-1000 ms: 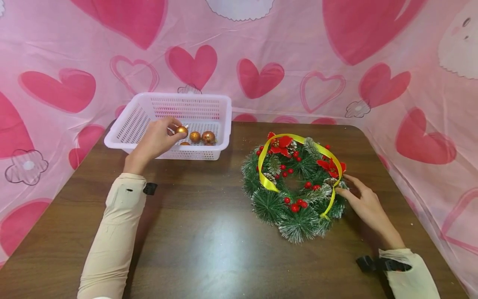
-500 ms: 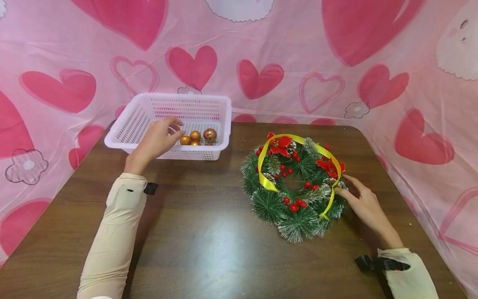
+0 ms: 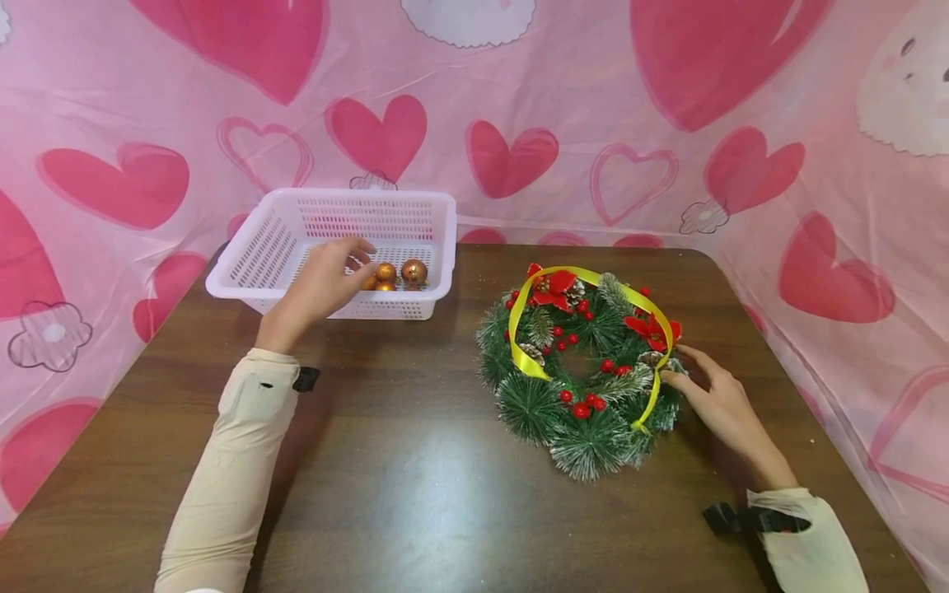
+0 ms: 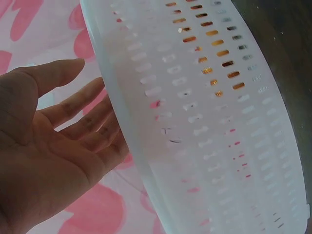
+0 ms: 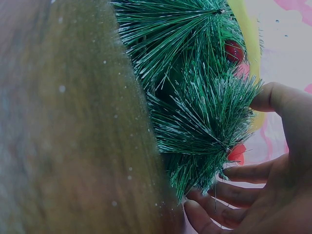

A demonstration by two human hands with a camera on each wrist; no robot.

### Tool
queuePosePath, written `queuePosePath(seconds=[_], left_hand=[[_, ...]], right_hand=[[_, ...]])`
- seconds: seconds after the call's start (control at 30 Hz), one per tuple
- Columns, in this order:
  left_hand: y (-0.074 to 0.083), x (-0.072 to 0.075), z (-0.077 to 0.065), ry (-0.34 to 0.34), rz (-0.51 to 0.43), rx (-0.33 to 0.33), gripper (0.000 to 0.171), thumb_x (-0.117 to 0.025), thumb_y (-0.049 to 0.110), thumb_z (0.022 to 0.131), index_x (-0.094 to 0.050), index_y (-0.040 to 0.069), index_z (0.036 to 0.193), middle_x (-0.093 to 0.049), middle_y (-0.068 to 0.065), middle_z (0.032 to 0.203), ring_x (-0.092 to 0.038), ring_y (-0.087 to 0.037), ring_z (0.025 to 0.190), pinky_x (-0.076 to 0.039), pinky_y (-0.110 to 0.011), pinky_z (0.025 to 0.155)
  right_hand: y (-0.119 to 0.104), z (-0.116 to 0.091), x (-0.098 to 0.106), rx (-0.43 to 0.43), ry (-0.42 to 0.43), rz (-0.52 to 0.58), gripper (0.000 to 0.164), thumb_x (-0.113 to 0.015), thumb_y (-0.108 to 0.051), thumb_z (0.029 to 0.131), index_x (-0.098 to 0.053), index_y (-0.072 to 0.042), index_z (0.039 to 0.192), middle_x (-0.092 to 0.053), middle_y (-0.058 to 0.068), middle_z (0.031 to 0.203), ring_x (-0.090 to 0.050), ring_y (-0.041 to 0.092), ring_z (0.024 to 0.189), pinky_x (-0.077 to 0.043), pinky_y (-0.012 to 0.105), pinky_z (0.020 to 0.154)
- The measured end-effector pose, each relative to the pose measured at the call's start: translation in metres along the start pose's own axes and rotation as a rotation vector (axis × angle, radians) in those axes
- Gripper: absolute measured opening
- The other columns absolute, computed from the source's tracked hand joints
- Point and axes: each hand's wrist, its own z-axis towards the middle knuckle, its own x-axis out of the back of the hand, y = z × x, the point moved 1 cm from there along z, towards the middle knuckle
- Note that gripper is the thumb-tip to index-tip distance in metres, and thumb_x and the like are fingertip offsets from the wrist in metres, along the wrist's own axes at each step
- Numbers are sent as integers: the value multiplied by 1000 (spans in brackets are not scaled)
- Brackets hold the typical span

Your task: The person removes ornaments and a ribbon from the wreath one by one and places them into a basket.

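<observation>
Above the near rim of a white plastic basket [image 3: 348,306], my left hand [image 3: 329,276] hovers with bent, spread fingers and nothing between them. Several gold and copper Christmas baubles [image 3: 413,271] lie on the basket floor, partly behind that hand. In the left wrist view, the fingers [image 4: 80,109] reach past the rim, and gold shows through the slots. A green Christmas wreath [image 3: 530,408] with red flowers, berries and pinecones lies flat on the right. A yellow ribbon [image 3: 521,321] loops over it. My right hand [image 3: 722,403] holds the wreath's right edge, thumb on top and fingers at the outer side.
The brown wooden table [image 3: 415,461] carries the basket at back left and the wreath at right. A pink heart-patterned cloth [image 3: 511,66] hangs behind and along both sides of the table.
A gold bauble pinched by my left hand has been let go into the basket. That hand has since shifted slightly right. My right hand stays on the wreath.
</observation>
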Motion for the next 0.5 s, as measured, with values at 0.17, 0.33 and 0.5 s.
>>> queuePosePath(seconds=[0.17, 0.33, 0.5], left_hand=[[7, -6, -1, 17, 4, -45, 27, -65, 11, 94, -63, -6, 115, -69, -24, 106, -67, -37, 95, -52, -51, 85], [25, -14, -2, 36, -2, -138, 25, -65, 8, 93, -64, -7, 113, -69, -22, 101, -68, -33, 90, -54, -49, 82], [51, -23, -5, 40, -13, -227, 25, -67, 10, 92, -65, -5, 112, -69, -19, 100, -68, -30, 86, -54, -45, 79]], right_hand=[[-1, 0, -2, -3, 4, -3, 74, -54, -51, 99, -34, -5, 153, -45, 30, 146, -50, 47, 122, -40, 65, 93], [-2, -2, -1, -15, 11, -7, 76, -56, -53, 97, -35, -6, 153, -46, 28, 145, -51, 47, 121, -41, 65, 92], [0, -1, -2, 3, 51, 2, 72, -57, -52, 97, -39, -8, 151, -49, 25, 144, -54, 45, 119, -42, 63, 90]])
